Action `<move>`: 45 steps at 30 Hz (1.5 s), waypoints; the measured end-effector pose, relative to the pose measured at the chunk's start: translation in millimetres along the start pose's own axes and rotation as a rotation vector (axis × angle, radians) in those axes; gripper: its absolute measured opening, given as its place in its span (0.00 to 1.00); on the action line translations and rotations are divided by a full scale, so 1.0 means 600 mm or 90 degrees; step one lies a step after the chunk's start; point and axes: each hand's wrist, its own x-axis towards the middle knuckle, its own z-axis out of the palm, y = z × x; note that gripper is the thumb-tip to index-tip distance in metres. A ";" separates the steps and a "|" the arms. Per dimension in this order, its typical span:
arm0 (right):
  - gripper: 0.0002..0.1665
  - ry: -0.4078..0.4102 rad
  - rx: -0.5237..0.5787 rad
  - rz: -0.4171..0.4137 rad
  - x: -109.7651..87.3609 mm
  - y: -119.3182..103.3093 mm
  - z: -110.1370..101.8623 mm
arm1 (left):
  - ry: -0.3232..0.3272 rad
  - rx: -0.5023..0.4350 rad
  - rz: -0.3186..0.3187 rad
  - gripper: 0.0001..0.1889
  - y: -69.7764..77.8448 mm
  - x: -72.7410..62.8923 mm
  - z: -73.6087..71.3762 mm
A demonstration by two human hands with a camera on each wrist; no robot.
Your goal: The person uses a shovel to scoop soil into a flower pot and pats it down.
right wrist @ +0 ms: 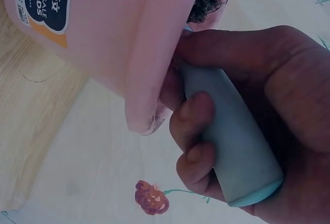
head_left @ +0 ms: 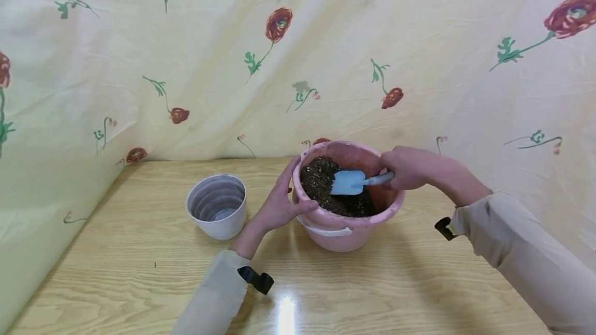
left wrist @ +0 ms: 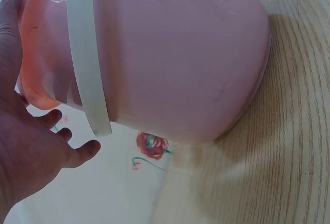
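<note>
A pink bucket (head_left: 342, 237) with dark soil (head_left: 321, 180) inside stands upright on the table. My right hand (head_left: 405, 167) grips the handle of a light blue hand trowel (head_left: 348, 183) at the bucket's right side, its fingers curled round the handle (right wrist: 232, 136) in the right wrist view. The trowel's blade lies over the soil, its tip against it. My left hand (head_left: 284, 195) rests on the bucket's left rim, thumb over the front edge and index finger along the rim. In the left wrist view its other fingers (left wrist: 82, 154) are spread, apart from the bucket wall.
A white plant pot (head_left: 223, 226) with a ribbed grey inside stands left of the bucket. The bucket's white carrying handle (left wrist: 85, 49) hangs down its side. A flowered cloth (head_left: 209, 56) hangs behind the wooden table (head_left: 116, 273).
</note>
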 end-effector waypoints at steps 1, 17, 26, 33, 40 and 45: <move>0.04 -0.003 0.000 0.006 -0.001 -0.001 -0.001 | -0.001 -0.001 0.000 0.58 -0.001 0.000 0.000; 0.14 -0.054 0.032 0.052 0.003 0.006 -0.004 | 0.009 -0.019 0.012 0.58 -0.073 0.021 0.009; 0.18 -0.016 0.023 0.022 -0.002 0.016 0.000 | 0.015 -0.016 0.012 0.61 -0.073 0.022 0.011; 0.14 0.002 0.014 0.020 -0.010 0.022 0.001 | 0.015 -0.011 0.011 0.62 -0.075 0.022 0.011; 0.15 0.028 -0.020 0.035 -0.016 0.025 -0.004 | 0.011 -0.012 0.006 0.62 -0.074 0.022 0.010; 0.13 0.054 -0.044 0.055 -0.017 0.029 -0.004 | 0.007 -0.022 0.004 0.62 -0.075 0.022 0.010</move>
